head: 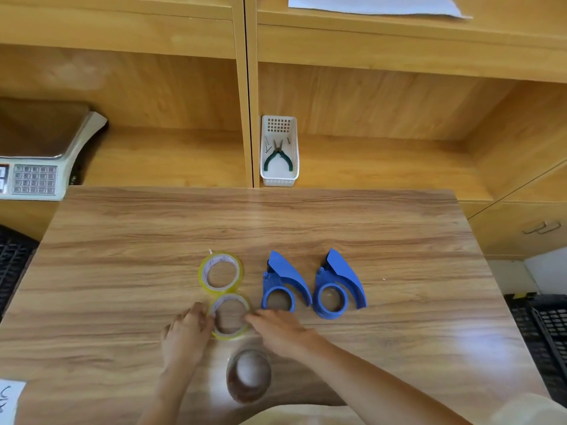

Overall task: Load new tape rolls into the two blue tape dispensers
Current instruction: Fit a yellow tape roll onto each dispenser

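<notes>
Two clear yellowish tape rolls lie flat on the wooden table. The far roll lies untouched. The near roll sits between my hands: my left hand touches its left rim and my right hand touches its right rim with the fingertips. Two blue tape dispensers lie side by side to the right, the left dispenser just beyond my right hand and the right dispenser further right. Both hubs hold no roll.
A brown blurred round object sits near the table's front edge between my forearms. A white basket holding green-handled pliers stands on the shelf behind. A weighing scale sits at far left. Black crates flank the table.
</notes>
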The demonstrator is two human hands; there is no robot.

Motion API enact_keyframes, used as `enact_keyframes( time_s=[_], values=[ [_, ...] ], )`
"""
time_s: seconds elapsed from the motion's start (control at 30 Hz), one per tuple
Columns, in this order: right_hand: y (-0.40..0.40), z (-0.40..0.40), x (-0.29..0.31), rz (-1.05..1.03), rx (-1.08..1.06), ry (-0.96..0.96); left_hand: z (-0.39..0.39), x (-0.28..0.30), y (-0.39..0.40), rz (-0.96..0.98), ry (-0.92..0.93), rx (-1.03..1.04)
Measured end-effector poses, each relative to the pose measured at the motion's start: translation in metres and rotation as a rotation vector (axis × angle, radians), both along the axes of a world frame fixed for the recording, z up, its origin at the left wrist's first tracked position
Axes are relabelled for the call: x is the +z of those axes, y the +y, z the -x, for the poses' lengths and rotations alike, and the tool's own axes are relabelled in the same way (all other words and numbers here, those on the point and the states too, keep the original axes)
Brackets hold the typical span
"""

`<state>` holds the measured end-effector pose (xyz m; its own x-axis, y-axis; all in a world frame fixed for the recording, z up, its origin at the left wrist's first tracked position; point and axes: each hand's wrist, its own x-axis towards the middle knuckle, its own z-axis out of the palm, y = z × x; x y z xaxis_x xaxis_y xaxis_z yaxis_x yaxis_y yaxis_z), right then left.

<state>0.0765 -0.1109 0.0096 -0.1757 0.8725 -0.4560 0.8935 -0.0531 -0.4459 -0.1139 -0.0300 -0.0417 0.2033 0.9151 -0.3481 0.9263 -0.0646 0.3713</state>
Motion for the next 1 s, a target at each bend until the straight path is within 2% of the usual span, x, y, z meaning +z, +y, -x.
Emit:
enact_keyframes(
  time_s=[0.13,0.33,0.47,0.73,0.9,1.0],
  values=[
    [0.000,0.002,0.004,-0.030,0.008,-0.013,-0.002,0.001,-0.001,-0.079,0.080,-0.072],
    [-0.007,-0.008,0.023,-0.124,-0.003,-0.060,-0.019,0.035,-0.002,-0.204,0.035,-0.090],
    [-0.015,-0.022,0.038,-0.141,0.000,-0.137,-0.043,0.047,0.005,-0.317,0.054,-0.242],
    [-0.034,-0.049,0.029,-0.024,-0.140,-0.149,-0.098,0.045,0.006,-0.355,0.174,-0.540],
    [-0.038,-0.052,0.019,0.071,-0.172,-0.116,-0.120,0.049,0.004,-0.409,0.157,-0.590],
    [-0.037,-0.052,0.014,0.105,-0.167,-0.115,-0.127,0.049,0.000,-0.368,0.123,-0.597]
  ],
)
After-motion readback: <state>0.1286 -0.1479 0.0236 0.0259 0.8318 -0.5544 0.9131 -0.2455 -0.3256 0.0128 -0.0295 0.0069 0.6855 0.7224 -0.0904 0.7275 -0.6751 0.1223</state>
